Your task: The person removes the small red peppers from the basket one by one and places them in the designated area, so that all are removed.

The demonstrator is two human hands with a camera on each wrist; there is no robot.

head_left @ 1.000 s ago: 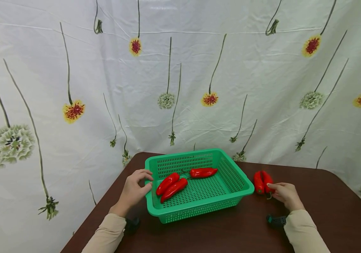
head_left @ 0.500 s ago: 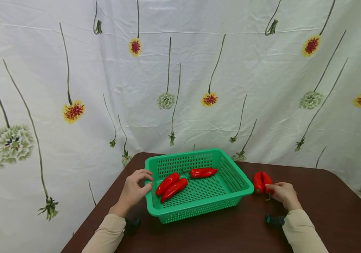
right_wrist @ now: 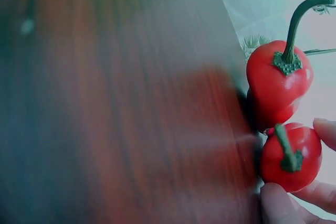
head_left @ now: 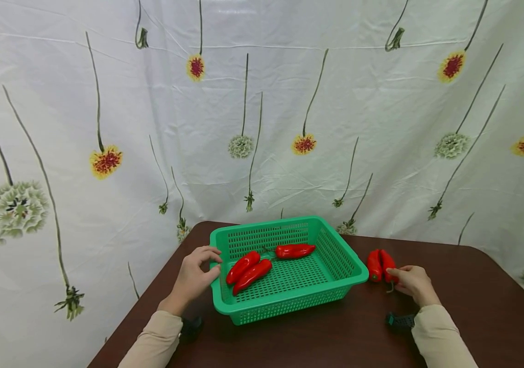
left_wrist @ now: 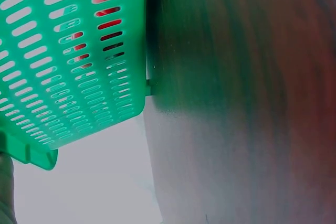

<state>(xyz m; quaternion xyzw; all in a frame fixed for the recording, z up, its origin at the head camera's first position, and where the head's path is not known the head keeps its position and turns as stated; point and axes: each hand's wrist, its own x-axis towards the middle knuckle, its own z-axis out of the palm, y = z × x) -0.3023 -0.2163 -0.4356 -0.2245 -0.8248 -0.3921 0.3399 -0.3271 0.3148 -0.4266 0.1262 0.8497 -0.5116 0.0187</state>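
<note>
In the head view my right hand (head_left: 413,282) pinches the stem end of a red pepper (head_left: 388,262) on the dark table. Up close in the right wrist view, fingertips (right_wrist: 279,203) lie around that pepper (right_wrist: 291,163). A second red pepper (head_left: 374,266) lies against its left side. My left hand (head_left: 195,271), fingers loosely bent, rests at the left rim of a green plastic basket (head_left: 289,299). Inside the basket are three red peppers: two side by side, one (head_left: 245,267) behind another (head_left: 253,276), and one (head_left: 295,251) near the back wall.
The dark brown table (head_left: 326,337) carries the basket and peppers. A white curtain (head_left: 289,102) with printed flowers hangs behind the table's back edge. Dark bands (head_left: 401,320) are worn at both wrists.
My right hand and the pepper in its fingers shift very slightly to the left, then stay nearly still. The left hand, the basket and its peppers have not moved.
</note>
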